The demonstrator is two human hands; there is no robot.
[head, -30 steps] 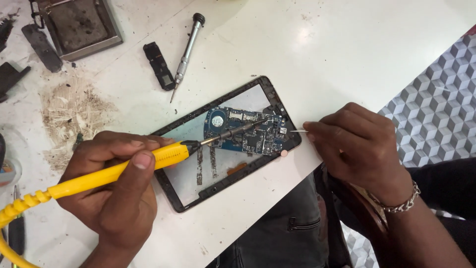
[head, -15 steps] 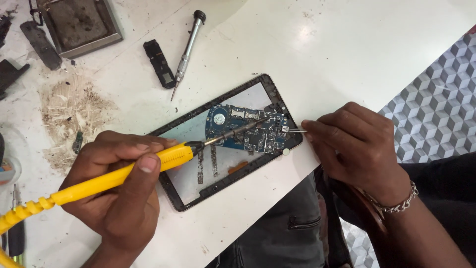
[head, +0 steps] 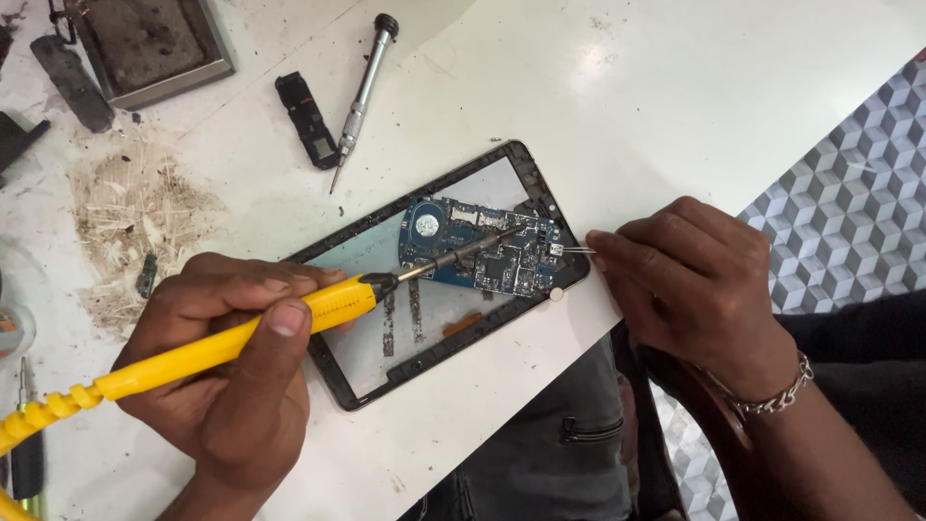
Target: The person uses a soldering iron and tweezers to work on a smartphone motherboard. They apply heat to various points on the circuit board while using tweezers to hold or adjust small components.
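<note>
While opened, phone [head: 424, 289], blue board [head: 482, 253], perhaps scuffed

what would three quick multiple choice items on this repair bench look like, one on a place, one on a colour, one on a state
1. Where does the silver screwdriver with a black cap lie?
A. on the white table beyond the opened phone
B. inside the phone frame
C. in the right hand

2. What colour is the handle of the soldering iron that the left hand holds?
A. red
B. yellow
C. green

3. In what state is the black-framed phone?
A. closed, screen lit
B. snapped in two
C. opened, blue circuit board bare

Answers:
1 A: it rests on the white table past the phone's far edge, beside a small black part.
2 B: the grip is yellow along its whole length.
3 C: the board lies uncovered in the frame, the iron's tip on it, and the right hand holds thin metal tweezers at its edge.
</note>
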